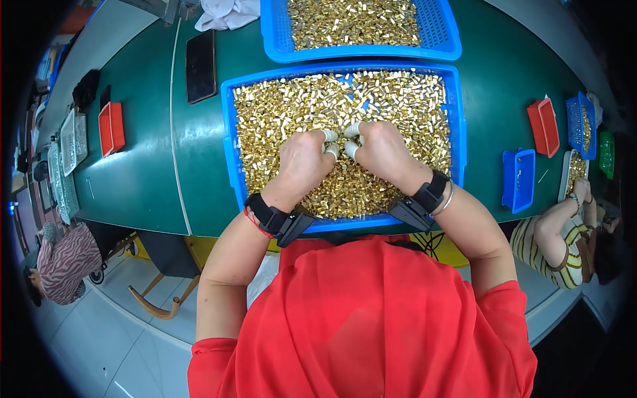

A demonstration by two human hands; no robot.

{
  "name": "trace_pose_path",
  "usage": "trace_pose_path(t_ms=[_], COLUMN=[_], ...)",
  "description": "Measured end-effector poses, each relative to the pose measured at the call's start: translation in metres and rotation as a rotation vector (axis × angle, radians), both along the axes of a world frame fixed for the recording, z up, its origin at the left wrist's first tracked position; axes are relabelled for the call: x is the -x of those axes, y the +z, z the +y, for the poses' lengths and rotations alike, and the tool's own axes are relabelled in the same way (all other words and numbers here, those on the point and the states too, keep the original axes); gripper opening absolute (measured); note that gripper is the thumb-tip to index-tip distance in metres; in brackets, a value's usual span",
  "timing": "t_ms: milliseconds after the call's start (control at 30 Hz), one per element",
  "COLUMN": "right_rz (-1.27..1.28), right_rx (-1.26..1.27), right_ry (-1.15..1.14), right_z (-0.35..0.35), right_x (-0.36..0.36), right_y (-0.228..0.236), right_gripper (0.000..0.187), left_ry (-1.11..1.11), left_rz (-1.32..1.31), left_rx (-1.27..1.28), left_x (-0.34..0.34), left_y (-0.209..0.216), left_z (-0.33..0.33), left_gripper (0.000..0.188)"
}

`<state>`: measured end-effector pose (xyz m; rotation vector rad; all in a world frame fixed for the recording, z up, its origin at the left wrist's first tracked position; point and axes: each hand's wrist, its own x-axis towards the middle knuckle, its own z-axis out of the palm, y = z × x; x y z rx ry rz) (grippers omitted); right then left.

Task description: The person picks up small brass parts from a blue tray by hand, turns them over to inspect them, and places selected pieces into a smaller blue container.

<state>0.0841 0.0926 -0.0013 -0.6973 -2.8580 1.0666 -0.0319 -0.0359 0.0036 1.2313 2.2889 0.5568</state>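
A blue plastic basket (229, 142) in front of me is filled with small shiny gold-coloured metal pieces (292, 106). Over its middle, my left hand (305, 159) has its fingers curled in, with white covers on the fingertips. My right hand (383, 151) faces it a short gap away, thumb and forefinger likewise covered and drawn together. Both sets of fingertips are down at the pieces; what they pinch, if anything, is too small to make out. Between and beyond the hands, a bit of blue basket bottom shows through the pieces.
A second blue basket (273, 33) of gold pieces stands just beyond. On the green table (142, 169) lie a dark phone (201, 66), a red tray (111, 129), another red tray (544, 127) and a small blue tray (518, 179). People sit at both sides.
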Motion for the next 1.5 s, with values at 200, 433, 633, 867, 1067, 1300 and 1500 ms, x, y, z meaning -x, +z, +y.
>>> trace_pose_path(t_ms=[200, 433, 633, 867, 1067, 1300, 1500], right_rz=[-0.016, -0.050, -0.058, 0.004, 0.037, 0.132, 0.139], right_rx=[-0.150, -0.130, -0.102, -0.021, 0.028, 0.029, 0.035], right_ry=[0.088, 0.169, 0.219, 0.148, 0.112, 0.162, 0.116], right_z=[-0.006, 0.001, 0.006, 0.003, 0.002, 0.011, 0.003], right_x=[-0.004, -0.002, -0.002, -0.006, -0.006, 0.019, 0.015], right_y=[0.005, 0.009, 0.007, -0.002, 0.002, 0.066, 0.085], right_gripper=[0.014, 0.015, 0.018, 0.021, 0.020, 0.020, 0.020], left_ry=[-0.077, -0.189, -0.178, -0.195, -0.181, 0.341, 0.871], left_rz=[-0.004, 0.032, 0.012, -0.045, -0.130, -1.339, -1.673], left_rx=[-0.041, -0.094, -0.104, -0.061, -0.006, -0.271, -0.433], left_x=[0.001, 0.008, 0.008, 0.016, 0.018, 0.022, 0.007], left_y=[0.007, -0.002, -0.001, -0.002, 0.006, 0.006, 0.041], left_z=[0.000, -0.001, 0.000, 0.004, 0.005, 0.012, 0.029], left_gripper=[0.012, 0.019, 0.019, 0.020, 0.020, 0.026, 0.031])
